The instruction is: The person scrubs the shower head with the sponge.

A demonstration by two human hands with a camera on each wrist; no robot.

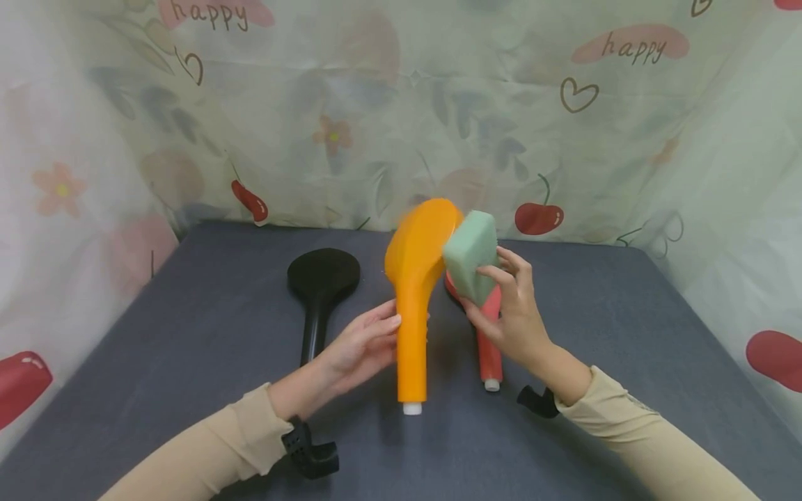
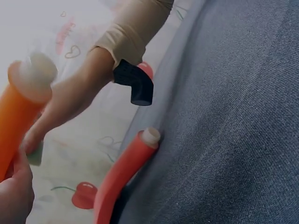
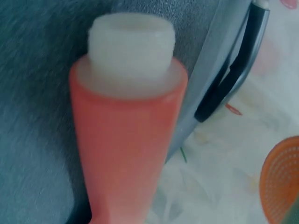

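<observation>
Fingers of your left hand (image 1: 362, 348) grip the orange shower head (image 1: 413, 299) by its handle, above the table (image 1: 169, 348); your right hand (image 1: 519, 313) pinches the green sponge (image 1: 470, 256) beside its face. Pressing too hard could twist the handle loose.

The orange shower head (image 1: 412, 299) is the brightest thing over there, with a white threaded end (image 1: 412, 409) and a spray face (image 3: 278, 179) patterned in rows of pale dots. Beside it the sponge (image 1: 466, 254) is a soft, plain mint green. The red shower head (image 1: 490, 348) leans to coral, also white-tipped, while the black shower head (image 1: 324, 275) looks dark all over. Beige sleeves (image 1: 207, 442), black wrist mounts (image 1: 315, 459), dark blue-grey worktop (image 1: 188, 334). Behind, the off-white cloth (image 1: 276, 104) carries red cherries, peach flowers with yellow centres, grey-blue leaves, brown heart outlines and brown "happy" lettering on pink.
</observation>
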